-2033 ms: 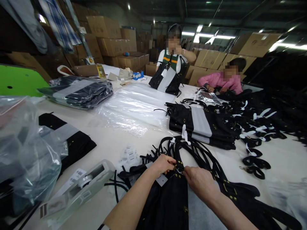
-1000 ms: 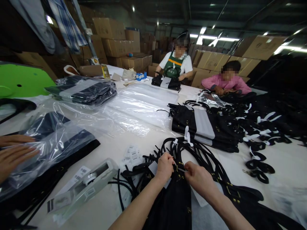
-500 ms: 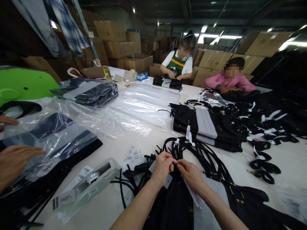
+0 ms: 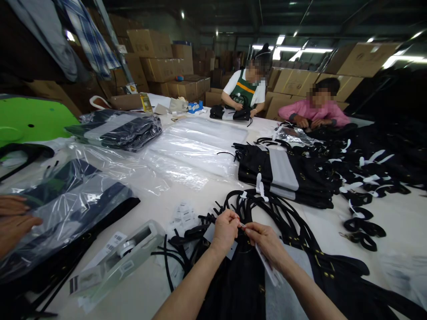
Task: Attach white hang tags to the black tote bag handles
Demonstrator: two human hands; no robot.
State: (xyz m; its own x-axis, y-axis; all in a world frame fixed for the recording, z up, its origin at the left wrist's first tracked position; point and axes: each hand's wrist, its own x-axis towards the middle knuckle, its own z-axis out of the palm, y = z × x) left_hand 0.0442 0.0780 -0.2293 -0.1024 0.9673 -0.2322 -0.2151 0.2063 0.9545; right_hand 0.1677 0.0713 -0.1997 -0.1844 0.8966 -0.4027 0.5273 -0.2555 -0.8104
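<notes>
Over a black item with straps (image 4: 236,284), my left hand (image 4: 226,230) and my right hand (image 4: 267,238) meet fingertip to fingertip. Both are closed in a pinch around a small whitish piece (image 4: 241,224), too small to name. White tags (image 4: 268,269) hang beneath my right palm. A grey tag (image 4: 232,250) shows beside my left wrist. Looped black straps (image 4: 280,213) lie just beyond my hands, with white serrated strips (image 4: 259,183) on them. A pale sheet (image 4: 287,289) covers part of the black goods with brass-coloured fittings to the right.
A tape dispenser (image 4: 122,258) and barcode labels (image 4: 184,215) lie left of my arms. Clear plastic bags (image 4: 196,146) cover the table's middle. Folded black goods (image 4: 253,164) are stacked ahead. A co-worker's hands (image 4: 16,222) rest on a bagged item at left; two people work across the table.
My hands keep their pinch with barely any movement. The co-worker's hand at left has drawn back leftward over the bag. Across the table, both people's hands have shifted.
</notes>
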